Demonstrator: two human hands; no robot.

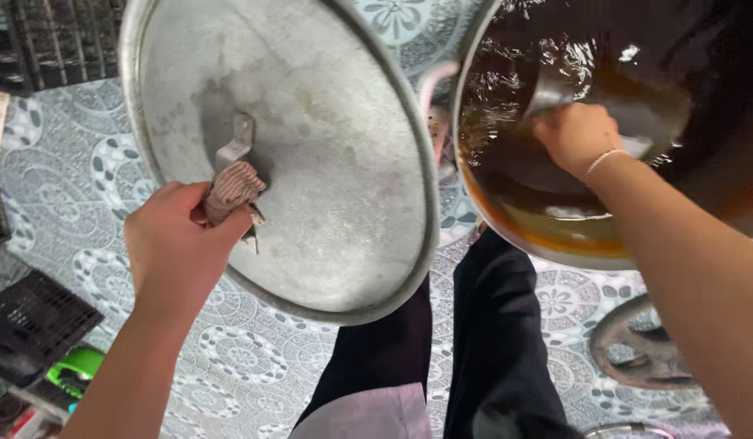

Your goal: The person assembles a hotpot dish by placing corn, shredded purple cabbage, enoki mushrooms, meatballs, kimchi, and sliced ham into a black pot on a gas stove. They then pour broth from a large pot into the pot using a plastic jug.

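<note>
My left hand [175, 240] grips the cloth-wrapped handle [232, 189] of a large round metal lid [328, 162], held up and tilted over the floor. My right hand [576, 136] reaches into a big metal pot [555, 244] at the upper right and is closed on a metal ladle [551, 88] that dips into dark brown liquid [507, 154]. An orange film clings to the pot's inner wall near the rim. A thin bracelet sits on my right wrist.
Patterned grey-and-white floor tiles [246, 358] lie below. My dark trousers [490, 341] show at bottom centre. A black plastic crate [31, 325] and a green object [71, 370] sit at the lower left. A round metal burner ring [637, 349] lies at the lower right.
</note>
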